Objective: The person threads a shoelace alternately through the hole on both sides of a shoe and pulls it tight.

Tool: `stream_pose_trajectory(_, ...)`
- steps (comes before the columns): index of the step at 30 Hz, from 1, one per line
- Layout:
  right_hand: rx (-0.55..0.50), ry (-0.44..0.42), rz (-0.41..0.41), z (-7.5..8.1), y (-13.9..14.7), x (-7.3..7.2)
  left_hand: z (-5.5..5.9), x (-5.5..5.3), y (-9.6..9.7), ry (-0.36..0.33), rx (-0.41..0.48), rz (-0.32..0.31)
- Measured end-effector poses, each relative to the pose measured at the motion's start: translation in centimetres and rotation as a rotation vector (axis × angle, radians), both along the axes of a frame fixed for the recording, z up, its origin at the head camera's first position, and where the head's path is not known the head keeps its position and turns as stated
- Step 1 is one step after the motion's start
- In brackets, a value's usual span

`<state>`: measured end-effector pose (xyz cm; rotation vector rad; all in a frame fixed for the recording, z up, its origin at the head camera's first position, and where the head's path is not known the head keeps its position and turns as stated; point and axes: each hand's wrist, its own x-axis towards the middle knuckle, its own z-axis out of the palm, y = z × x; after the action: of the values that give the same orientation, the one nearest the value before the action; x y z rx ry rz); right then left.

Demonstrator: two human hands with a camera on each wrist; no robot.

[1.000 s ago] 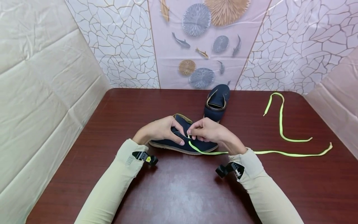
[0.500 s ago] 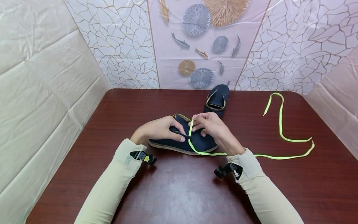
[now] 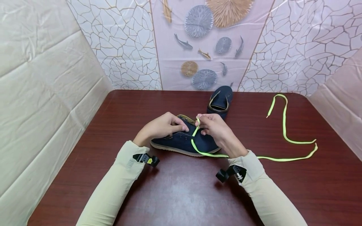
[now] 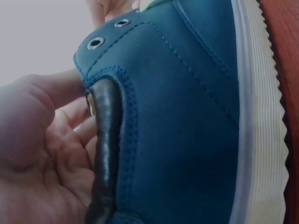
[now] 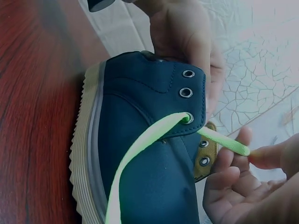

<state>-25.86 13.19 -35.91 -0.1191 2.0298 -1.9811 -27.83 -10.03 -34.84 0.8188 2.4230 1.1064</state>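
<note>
A dark blue shoe lies with its toe to the right; its side flap bears a row of metal eyelets. A neon yellow-green shoelace passes through the eyelet nearest the toe. Between thumb and index finger, my right hand pinches the lace above the shoe, on the inner side of the flap. My left hand is over the shoe opening, thumb and index tips close together at the tongue. In the left wrist view, the left hand reaches in behind the padded collar; I cannot tell whether it grips anything.
Behind the right hand stands a second blue shoe, without a lace. Another yellow-green lace lies curved at the right of the brown table. A patterned backdrop rises along the table's far edge.
The right hand has drawn the lace up through the eyelet and over to the right, so its loose tail has slid left. The left fingers have moved off the flap edge towards the tongue.
</note>
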Motion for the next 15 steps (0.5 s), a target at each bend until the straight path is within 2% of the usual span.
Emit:
stream_pose_trajectory(3,-0.064,-0.004,-0.019,-0.02,-0.14,0.01,0.17,0.21,0.15,-0.03,-0.025,0.039)
stream_pose_trajectory(6,-0.117,-0.033,-0.024,-0.02,-0.19,-0.06,0.23,0.27,0.34,-0.013,-0.064,0.07)
stream_pose_trajectory(10,-0.126,-0.069,-0.013,-0.09,-0.16,-0.22,0.15,0.29,0.67,0.064,-0.124,0.099)
stream_pose_trajectory(15,-0.109,-0.047,0.006,-0.34,0.06,-0.36,0.01,0.39,0.87,0.175,-0.167,0.15)
